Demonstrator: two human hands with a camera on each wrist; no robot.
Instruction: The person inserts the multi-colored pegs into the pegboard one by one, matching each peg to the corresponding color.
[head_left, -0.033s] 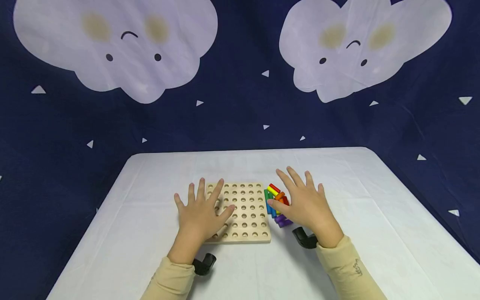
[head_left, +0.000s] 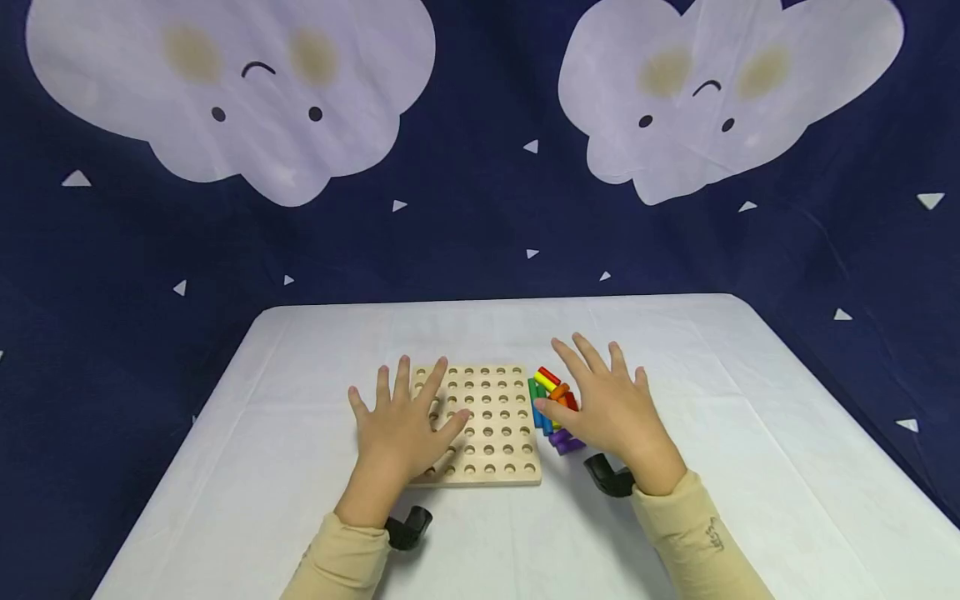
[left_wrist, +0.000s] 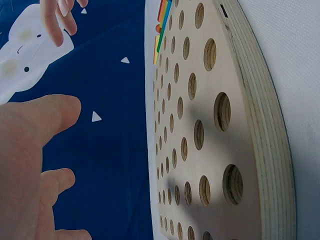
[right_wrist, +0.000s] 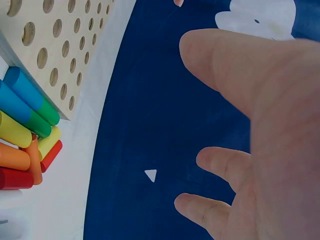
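The left hand (head_left: 400,429) and right hand (head_left: 612,408) spread wide, holding nothing; a bump could roll the pegs (head_left: 560,391), at the board's (head_left: 478,423) three o'clock, away.

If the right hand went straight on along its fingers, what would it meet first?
Probably the blue curtain beyond the table; before that, the right hand seems to have a free way, though its height is hard to judge.

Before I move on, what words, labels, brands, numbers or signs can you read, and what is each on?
No text is readable.
Right sleeve: dark marking, too small to read.
Lower left of the right wrist view: faint mark, too blurred to tell.
Pegboard and coloured pegs: no lettering visible.
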